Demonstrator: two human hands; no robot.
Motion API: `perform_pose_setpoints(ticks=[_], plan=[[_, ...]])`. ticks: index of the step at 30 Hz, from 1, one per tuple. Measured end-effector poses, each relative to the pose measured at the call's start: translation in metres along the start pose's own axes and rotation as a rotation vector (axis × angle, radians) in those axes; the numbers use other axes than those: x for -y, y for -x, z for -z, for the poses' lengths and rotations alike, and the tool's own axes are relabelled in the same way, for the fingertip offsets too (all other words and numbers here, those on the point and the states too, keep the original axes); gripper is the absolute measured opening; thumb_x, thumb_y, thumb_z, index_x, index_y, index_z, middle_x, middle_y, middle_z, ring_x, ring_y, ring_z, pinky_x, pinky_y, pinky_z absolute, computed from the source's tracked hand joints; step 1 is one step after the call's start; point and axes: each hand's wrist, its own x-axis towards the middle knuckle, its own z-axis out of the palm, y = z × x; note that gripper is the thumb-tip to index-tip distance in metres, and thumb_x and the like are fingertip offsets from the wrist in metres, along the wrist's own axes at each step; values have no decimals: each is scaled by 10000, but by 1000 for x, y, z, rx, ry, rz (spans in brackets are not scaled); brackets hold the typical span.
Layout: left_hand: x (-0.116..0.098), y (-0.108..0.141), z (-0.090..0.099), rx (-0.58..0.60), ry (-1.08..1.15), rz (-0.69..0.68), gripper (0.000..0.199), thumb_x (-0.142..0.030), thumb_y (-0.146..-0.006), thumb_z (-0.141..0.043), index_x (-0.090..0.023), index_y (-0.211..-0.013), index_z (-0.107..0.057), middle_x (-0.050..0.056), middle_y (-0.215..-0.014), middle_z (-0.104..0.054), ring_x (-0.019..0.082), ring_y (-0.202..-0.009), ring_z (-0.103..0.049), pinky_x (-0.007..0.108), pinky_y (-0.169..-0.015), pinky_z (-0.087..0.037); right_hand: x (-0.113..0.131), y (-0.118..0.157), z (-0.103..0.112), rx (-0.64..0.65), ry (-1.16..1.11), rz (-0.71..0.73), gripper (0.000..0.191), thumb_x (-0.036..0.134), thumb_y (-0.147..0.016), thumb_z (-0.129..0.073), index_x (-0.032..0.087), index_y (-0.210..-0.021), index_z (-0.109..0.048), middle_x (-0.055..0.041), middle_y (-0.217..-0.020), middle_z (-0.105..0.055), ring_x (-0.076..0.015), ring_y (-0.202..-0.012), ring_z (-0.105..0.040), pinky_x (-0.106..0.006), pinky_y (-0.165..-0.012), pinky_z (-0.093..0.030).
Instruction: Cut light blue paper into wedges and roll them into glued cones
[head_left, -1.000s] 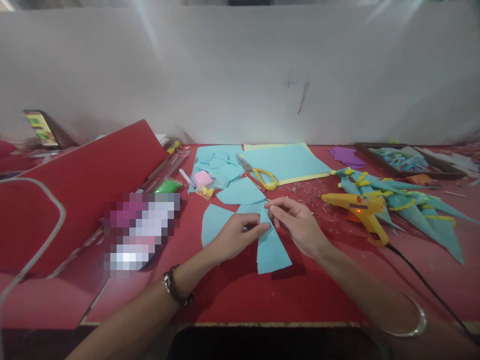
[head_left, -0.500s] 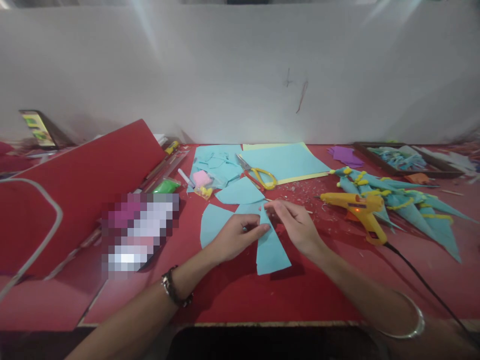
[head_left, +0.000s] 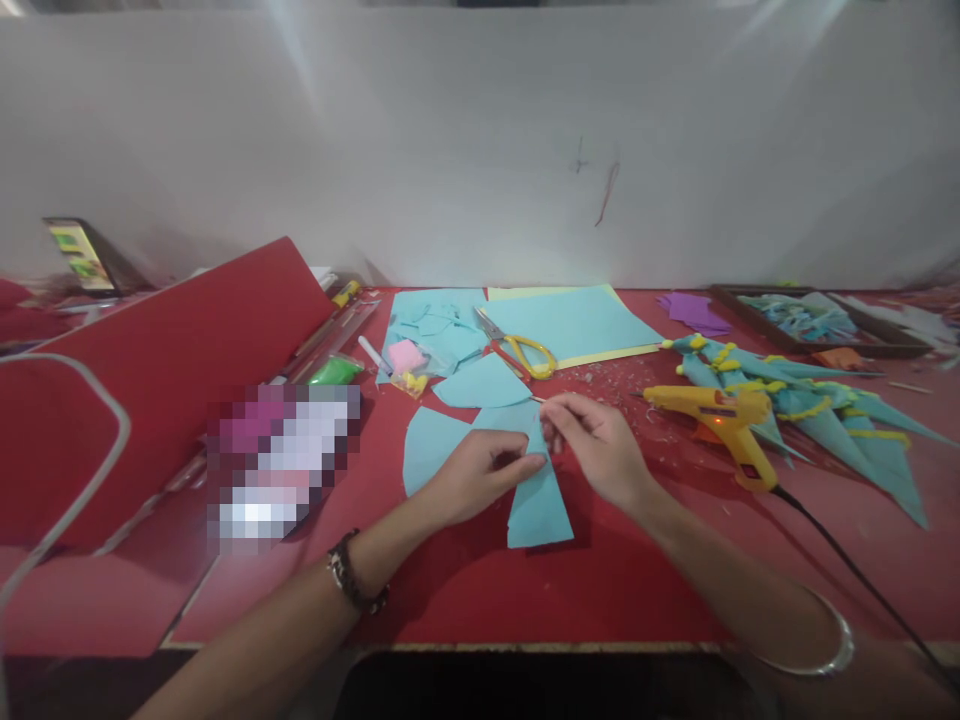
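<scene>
Hanging below the pinching left hand, blue paper flares outward.

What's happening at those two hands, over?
Left hand pinching blue paper wedge. Right hand at its narrow top, grip partly hidden. Scissors beyond the hands, glue gun off right; neither touching the wedge.

Pale wall behind red tabletop

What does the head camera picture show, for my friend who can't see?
Two bare hands, left and right, work at a blue paper piece over a red table. Yellow-handled scissors lie behind them; a yellow glue gun lies to the right.
</scene>
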Motion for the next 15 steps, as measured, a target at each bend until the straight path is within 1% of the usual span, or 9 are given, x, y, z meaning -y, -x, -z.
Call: perform_pose_setpoints(ticks=[2, 4, 7, 11, 13, 15], plan=[[-2, 0, 1, 10, 17, 3, 387, -390, -802, -429, -177, -527, -258, -60, -540, -223, 74, -524, -237, 210, -492, -216, 1, -3, 4, -82, -25, -6, 205, 322, -812, -485, 174, -721, -594, 26, -574, -542, -79, -479, -479, -214, -496, -417], [-5, 0, 2, -27, 48, 15, 376, -388, -793, -421, -180, -519, -269, -61, -531, -236, 74, -517, -247, 212, -492, -226, 1, -5, 5, -128, -34, -16, 174, 311, -784, -521, 171, -729, -608, 25, -579, -554, -77, -477, -485, -216, -499, -431], [-7, -1, 4, -100, 64, 32, 358, -382, -785, -410, -184, -514, -289, -59, -525, -258, 78, -516, -262, 216, -492, -232, -1, -5, 3, -103, -52, -64, 125, 294, -726, -585, 172, -719, -611, 28, -577, -562, -83, -493, -502, -220, -506, -447], [-8, -1, 5, -102, 73, 43, 362, -395, -786, -407, -184, -517, -290, -58, -531, -256, 79, -518, -260, 217, -492, -233, -2, -4, 1, -72, -80, -87, 136, 305, -699, -617, 173, -730, -616, 26, -597, -575, -87, -516, -516, -223, -516, -450], [-8, -1, 4, -102, 77, 47, 364, -393, -786, -413, -185, -516, -286, -59, -532, -252, 78, -516, -255, 217, -490, -231, -2, -3, 1, -59, -92, -79, 175, 343, -732, -589, 171, -714, -615, 25, -582, -564, -82, -500, -505, -222, -511, -440], [-7, -1, 3, -106, 81, 47, 366, -388, -785, -419, -185, -513, -283, -61, -529, -245, 77, -512, -250, 217, -488, -227, -2, -2, 1, -39, -104, -77, 307, 413, -794, -503, 166, -635, -592, 23, -526, -531, -80, -465, -482, -223, -486, -419]])
